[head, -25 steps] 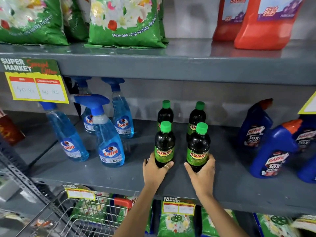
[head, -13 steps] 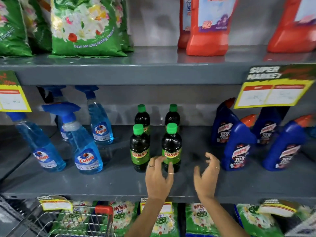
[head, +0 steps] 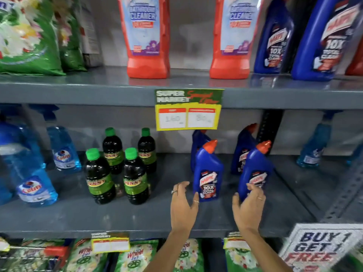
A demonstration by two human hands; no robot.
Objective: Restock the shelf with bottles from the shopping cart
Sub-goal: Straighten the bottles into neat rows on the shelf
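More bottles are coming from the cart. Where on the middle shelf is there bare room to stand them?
Widest bare patch: right of the front right blue toilet cleaner bottle, up to the spray bottle. A narrower gap lies between the green-capped dark bottles and the front left blue toilet cleaner bottle; the left hand reaches into it. The shelf's front strip is bare. The left end is crowded with blue spray bottles.

SUNNY on green-capped bottles [head: 135,177]; "BUY 1 GET 1 FREE" sign [head: 320,248]; price tag [head: 188,109] perhaps 160.

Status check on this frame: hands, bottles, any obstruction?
Left hand open beside front blue bottle. Right hand gripping second blue bottle. Four green-capped bottles shelved. Nothing blocking.
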